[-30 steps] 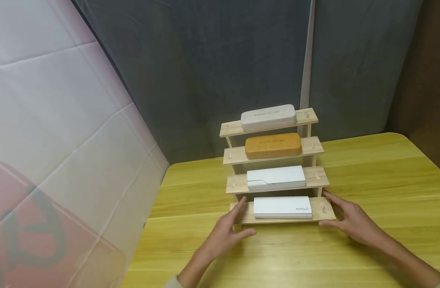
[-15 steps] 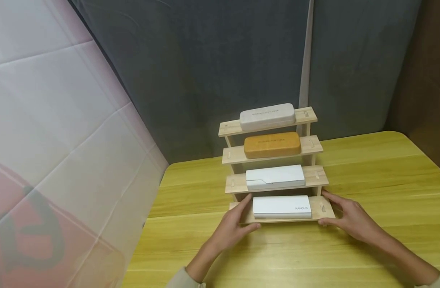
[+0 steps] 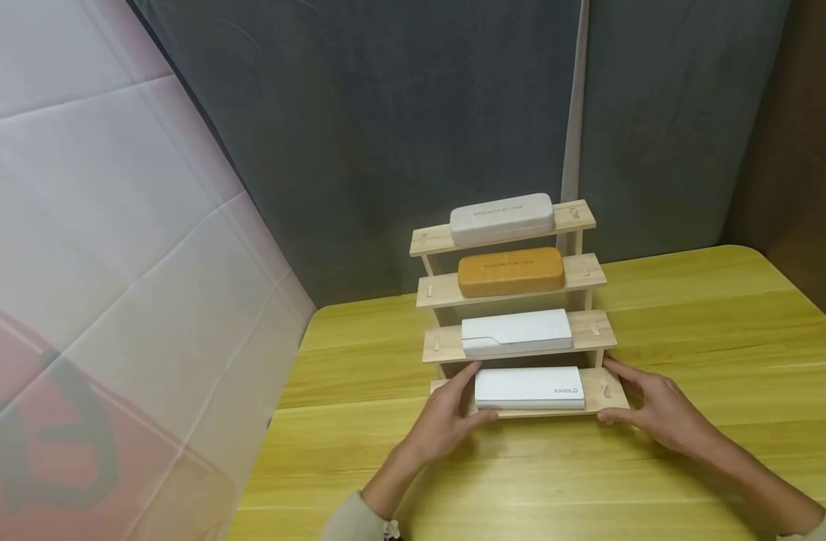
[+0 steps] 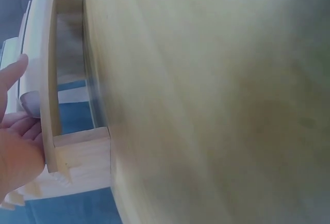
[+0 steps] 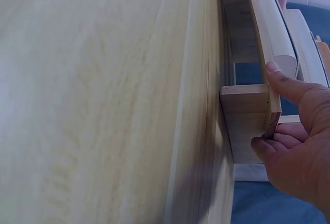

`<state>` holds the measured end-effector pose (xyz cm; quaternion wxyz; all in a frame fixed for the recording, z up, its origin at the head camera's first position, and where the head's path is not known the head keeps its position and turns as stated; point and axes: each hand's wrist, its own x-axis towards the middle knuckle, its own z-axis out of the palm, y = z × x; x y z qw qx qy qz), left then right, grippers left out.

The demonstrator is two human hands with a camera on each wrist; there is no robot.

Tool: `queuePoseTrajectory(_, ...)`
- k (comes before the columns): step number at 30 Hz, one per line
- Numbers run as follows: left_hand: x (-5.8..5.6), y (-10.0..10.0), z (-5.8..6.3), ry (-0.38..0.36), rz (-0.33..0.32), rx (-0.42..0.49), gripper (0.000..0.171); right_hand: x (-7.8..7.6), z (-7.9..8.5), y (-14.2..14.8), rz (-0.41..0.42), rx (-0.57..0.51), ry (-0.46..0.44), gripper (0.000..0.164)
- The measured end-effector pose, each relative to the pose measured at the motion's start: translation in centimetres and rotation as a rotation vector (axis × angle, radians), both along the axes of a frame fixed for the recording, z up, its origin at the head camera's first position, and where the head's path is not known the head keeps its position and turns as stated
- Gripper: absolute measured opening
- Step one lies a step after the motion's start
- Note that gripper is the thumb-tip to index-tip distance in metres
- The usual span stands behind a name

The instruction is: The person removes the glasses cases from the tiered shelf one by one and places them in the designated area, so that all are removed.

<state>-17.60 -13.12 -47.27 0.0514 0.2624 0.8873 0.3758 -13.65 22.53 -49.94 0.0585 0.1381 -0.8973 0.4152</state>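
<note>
A stepped wooden rack (image 3: pixel 607 330) carries a glasses case on each tier. On the bottom tier lies a white glasses case (image 3: pixel 529 385) lettered at its right end. My left hand (image 3: pixel 443 421) holds that case's left end, thumb along the front and index finger behind; the left wrist view shows the thumb (image 4: pixel 14 73) over the case. My right hand (image 3: pixel 663 413) grips the right end of the bottom tier. Its thumb (image 5: pixel 274 69) lies at the front edge in the right wrist view, with the other fingers curled beside the board's end.
Above are another white case (image 3: pixel 517 332), an orange case (image 3: pixel 511 272) and a pale grey case (image 3: pixel 502 219) on the top tier. The rack stands on a yellow wood-grain table (image 3: pixel 358 376). Dark curtain (image 3: pixel 385 135) hangs behind, and a pale panel (image 3: pixel 149 188) borders the left side.
My left hand has moved right along the bottom tier, from the rack's left end to the white case's left end. The right hand keeps its place; the cases stay put.
</note>
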Motion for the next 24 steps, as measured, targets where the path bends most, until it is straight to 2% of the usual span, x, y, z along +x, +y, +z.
queuePoseTrajectory(10,-0.32,0.45,-0.22,0.056,0.012,-0.005,0.078,-0.04,0.09,0.04,-0.012,0.006,0.003,0.09)
queuePoseTrajectory(24,-0.67,0.15,-0.42,0.089,-0.021,0.0,0.07,-0.07,-0.03,0.2,0.008,-0.03,0.018,0.089)
